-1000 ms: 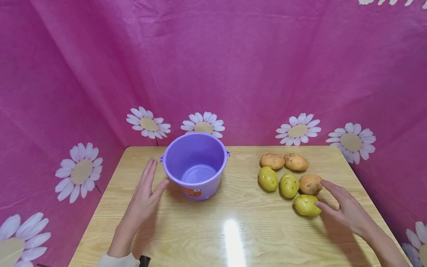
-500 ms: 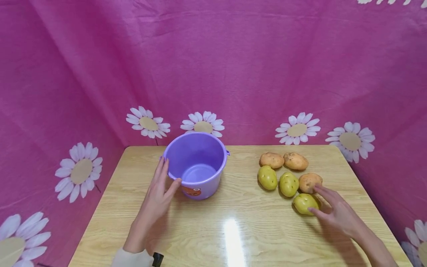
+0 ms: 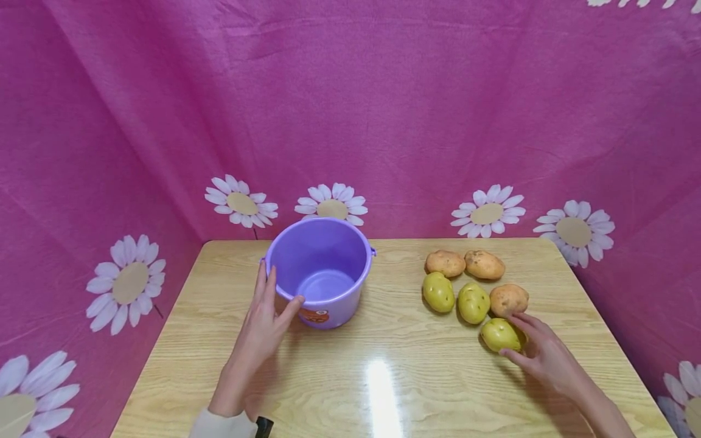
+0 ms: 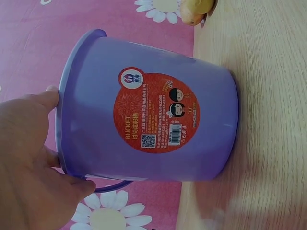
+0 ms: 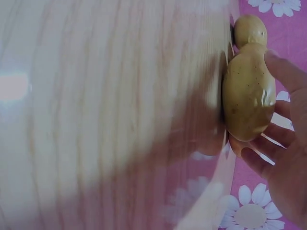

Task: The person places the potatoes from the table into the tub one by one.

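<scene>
Purple bucket (image 3: 346,304) upright on the tabletop (image 3: 421,377), inner base in plain view; round red label (image 4: 153,112) on its wall. Left hand (image 3: 261,328): fingers spread, thumb and fingertips against the rim (image 4: 61,122). Right hand (image 3: 547,359): partly closed, thumb and fingers around the nearest yellow potato (image 3: 497,336), which sits on the tabletop, well right of the bucket. Skin glossy, dark specks. Two more yellow potatoes (image 3: 438,293) and three tan potatoes (image 3: 484,265) near it.

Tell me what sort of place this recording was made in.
Probably a makeshift indoor recording booth: pink flowered cloth hangs behind and to both sides of a wood-grain table, where a purple bucket and six loose potatoes are set out.
</scene>
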The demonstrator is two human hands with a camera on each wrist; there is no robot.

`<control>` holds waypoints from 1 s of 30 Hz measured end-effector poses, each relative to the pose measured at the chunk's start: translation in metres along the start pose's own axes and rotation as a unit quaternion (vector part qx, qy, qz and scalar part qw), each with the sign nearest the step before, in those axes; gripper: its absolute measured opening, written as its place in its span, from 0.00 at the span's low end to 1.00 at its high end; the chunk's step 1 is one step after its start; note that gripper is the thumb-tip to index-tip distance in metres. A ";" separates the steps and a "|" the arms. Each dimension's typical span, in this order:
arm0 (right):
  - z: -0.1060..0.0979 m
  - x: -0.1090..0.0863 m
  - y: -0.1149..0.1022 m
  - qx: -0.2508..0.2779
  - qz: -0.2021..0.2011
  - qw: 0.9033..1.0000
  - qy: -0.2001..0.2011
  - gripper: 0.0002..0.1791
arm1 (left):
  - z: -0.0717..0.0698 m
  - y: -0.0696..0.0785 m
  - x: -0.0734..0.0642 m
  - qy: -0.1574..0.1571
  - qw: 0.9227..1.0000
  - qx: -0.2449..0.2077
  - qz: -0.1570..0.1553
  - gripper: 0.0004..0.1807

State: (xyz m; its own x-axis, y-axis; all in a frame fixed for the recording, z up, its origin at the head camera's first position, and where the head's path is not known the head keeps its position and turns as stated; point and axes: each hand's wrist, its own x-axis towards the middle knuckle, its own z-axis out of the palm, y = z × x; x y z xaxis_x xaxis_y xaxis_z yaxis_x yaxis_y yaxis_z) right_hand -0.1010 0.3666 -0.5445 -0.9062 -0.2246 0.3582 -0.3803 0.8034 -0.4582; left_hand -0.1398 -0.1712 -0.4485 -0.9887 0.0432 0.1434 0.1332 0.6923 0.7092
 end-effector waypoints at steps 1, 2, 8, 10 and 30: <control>0.001 0.000 0.001 -0.001 -0.005 1.000 0.005 0.41 | 0.000 0.000 0.000 0.000 1.000 -0.003 -0.001 0.51; 0.002 -0.001 0.002 -0.002 -0.009 1.000 0.011 0.41 | 0.000 0.000 0.000 0.000 1.000 -0.004 -0.001 0.52; 0.008 -0.003 0.006 -0.004 -0.013 0.999 0.036 0.42 | 0.000 0.002 0.000 -0.014 1.000 -0.004 -0.012 0.56; 0.010 -0.005 0.007 -0.004 -0.008 0.999 0.036 0.42 | 0.000 0.003 0.001 -0.019 1.000 -0.002 -0.016 0.58; 0.018 -0.008 0.007 0.007 0.028 0.999 0.027 0.44 | -0.001 0.003 0.003 -0.014 1.000 -0.013 -0.022 0.57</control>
State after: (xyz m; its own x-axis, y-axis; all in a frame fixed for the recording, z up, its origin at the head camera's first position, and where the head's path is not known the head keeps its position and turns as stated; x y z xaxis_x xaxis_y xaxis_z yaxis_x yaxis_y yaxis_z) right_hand -0.1000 0.3636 -0.5652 -0.9148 -0.1501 0.3750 -0.3329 0.8060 -0.4894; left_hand -0.1426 -0.1693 -0.4453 -0.9952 0.0335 0.0921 0.0904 0.6758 0.7316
